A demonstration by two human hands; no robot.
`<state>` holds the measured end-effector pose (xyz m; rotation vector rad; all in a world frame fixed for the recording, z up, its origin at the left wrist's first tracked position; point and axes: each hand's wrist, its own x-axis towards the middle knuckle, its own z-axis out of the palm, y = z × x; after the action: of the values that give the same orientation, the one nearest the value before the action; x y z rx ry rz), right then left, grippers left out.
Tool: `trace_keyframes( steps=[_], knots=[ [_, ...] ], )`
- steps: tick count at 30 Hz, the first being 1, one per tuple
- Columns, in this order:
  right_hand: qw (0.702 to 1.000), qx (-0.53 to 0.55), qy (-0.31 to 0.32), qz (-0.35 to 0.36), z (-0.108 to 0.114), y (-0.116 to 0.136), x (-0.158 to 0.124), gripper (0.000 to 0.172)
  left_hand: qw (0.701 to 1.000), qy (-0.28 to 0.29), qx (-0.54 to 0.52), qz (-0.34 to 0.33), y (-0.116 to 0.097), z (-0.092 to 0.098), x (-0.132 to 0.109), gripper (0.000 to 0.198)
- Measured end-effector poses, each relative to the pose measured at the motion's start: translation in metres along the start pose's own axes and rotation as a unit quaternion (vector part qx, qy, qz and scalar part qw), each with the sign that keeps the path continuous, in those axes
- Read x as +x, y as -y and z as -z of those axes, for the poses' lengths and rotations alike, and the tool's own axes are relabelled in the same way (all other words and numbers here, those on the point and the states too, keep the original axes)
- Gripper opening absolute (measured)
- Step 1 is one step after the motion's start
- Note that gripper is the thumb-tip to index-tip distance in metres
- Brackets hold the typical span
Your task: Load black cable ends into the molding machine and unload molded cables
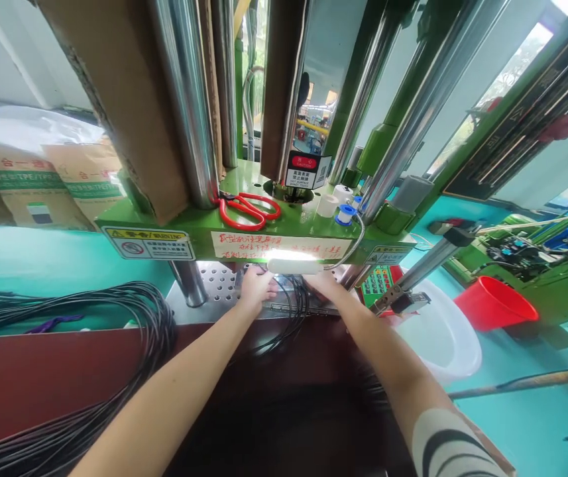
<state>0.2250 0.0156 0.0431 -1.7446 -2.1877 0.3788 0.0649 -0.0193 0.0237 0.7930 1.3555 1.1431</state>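
Observation:
Both hands reach under the green machine plate (189,222), beside a lit white lamp (294,266). My left hand (257,286) has its fingers bent together near the mold, at the ends of black cables (291,318); what it holds is too small to make out. My right hand (322,281) is at the right of these cables, its fingers hidden under the lamp and plate. The black cables hang in loops between the hands, over the front edge of the perforated metal bed (219,281).
Red-handled scissors (248,211) and tape rolls (346,213) lie on the green plate. A large bundle of black cables (149,311) is at the left. Steel columns (187,99) rise above the plate. A white tub (437,331) and red bucket (496,303) stand at the right.

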Motion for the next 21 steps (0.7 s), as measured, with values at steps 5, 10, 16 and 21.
trace_keyframes(
  steps=[5, 10, 16, 21],
  knots=[
    [0.998, -0.051, -0.007, -0.031, -0.009, 0.005, -0.012, 0.025, 0.969, -0.077, 0.204, -0.118, 0.0, 0.025, 0.004, 0.019],
    [0.996, -0.061, -0.032, -0.052, -0.015, 0.005, -0.007, 0.023, 0.892, -0.098, 0.391, -0.202, -0.001, 0.032, 0.003, 0.026],
    [0.997, -0.039, -0.053, -0.05, -0.018, 0.005, 0.0, 0.022, 0.823, -0.114, 0.513, -0.216, -0.003, 0.031, 0.008, 0.034],
    [0.997, -0.015, -0.078, -0.024, -0.016, 0.008, 0.005, 0.026, 0.786, -0.135, 0.556, -0.234, -0.013, 0.02, 0.004, 0.033]
  ],
)
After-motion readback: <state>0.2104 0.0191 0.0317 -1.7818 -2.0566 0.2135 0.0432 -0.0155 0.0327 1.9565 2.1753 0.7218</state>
